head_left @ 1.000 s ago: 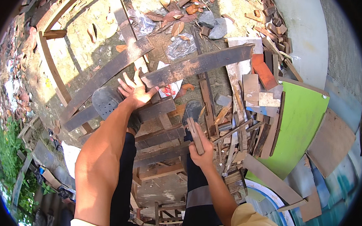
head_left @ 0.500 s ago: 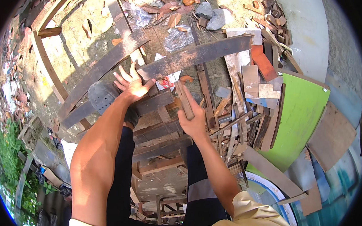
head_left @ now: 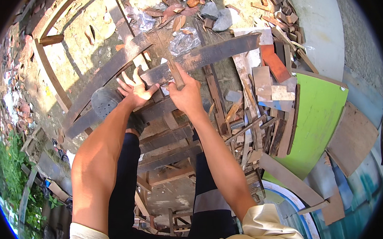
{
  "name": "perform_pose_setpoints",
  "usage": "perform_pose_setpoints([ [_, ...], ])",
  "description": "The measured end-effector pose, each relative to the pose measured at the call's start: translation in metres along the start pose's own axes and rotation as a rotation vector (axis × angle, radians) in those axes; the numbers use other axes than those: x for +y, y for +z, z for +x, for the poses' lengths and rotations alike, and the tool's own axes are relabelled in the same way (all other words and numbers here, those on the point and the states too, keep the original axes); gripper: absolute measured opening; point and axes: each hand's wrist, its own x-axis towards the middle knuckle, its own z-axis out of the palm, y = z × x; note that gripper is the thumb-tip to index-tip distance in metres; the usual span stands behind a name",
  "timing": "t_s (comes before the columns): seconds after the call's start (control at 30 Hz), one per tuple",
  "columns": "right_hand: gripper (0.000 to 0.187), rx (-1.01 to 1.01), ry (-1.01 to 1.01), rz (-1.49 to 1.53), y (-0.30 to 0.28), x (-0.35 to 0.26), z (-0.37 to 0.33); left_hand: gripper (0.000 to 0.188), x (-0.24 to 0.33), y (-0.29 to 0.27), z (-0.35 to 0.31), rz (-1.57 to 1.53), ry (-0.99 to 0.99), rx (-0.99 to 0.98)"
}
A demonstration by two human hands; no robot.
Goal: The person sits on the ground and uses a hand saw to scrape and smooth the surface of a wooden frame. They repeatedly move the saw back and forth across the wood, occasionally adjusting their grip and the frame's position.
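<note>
— What's over on the left there?

— Bare, sunlit ground with a long pale timber frame [head_left: 47, 64] lying on it, rough and dusty, and green weeds [head_left: 3, 166] at the edge. Then a dark, weathered curved plank [head_left: 102, 78], grey-brown and splintery, running up from lower left.

— And the hands?

— The left hand [head_left: 134, 89] lies flat, fingers spread wide, pressing on the near end of a second dark curved plank [head_left: 203, 54]. That one arcs away to the right, its surface coarse and charred-looking. Just below the left hand sits a grey perforated shoe [head_left: 108, 102], rubbery, planted on the stacked boards.

— The right hand?

— The right hand [head_left: 186, 95] is closed round a short wooden stick [head_left: 175, 74], a narrow squared offcut, lighter and reddish-brown. The stick points up and away, its far end lying across the curved plank close to the left hand's fingers. I can't tell whether it actually touches the plank.

— What's underneath?

— Flat brown slats [head_left: 169, 138], layered, dry, with cracked edges.

— Further right?

— A jumbled heap of offcuts [head_left: 262, 93]: thin strips, square blocks, one orange-red piece [head_left: 275, 65]. Beyond that a smooth bright green board [head_left: 317, 121], flat and glossy beside all that rough wood, then a plain brown panel [head_left: 350, 143].
</note>
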Motion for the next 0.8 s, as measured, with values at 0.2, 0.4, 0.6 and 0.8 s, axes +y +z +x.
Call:
perform_pose_setpoints([
  [0.2, 0.071, -0.156, 0.218, 0.185, -0.103, -0.069, -0.165, 0.126, -0.012, -0.004, -0.004, -0.029, -0.028, -0.045],
  [0.4, 0.062, -0.087, 0.138, 0.112, -0.043, -0.033, -0.069, 0.127, -0.001, -0.006, -0.007, -0.057, -0.028, -0.127],
  [0.6, 0.060, -0.064, 0.151, -0.027, -0.018, -0.028, -0.002, 0.127, 0.010, -0.005, -0.011, -0.035, 0.008, -0.099],
  [0.8, 0.066, -0.151, 0.246, 0.098, -0.126, -0.107, -0.172, 0.126, -0.008, 0.003, 0.000, -0.015, -0.007, -0.104],
])
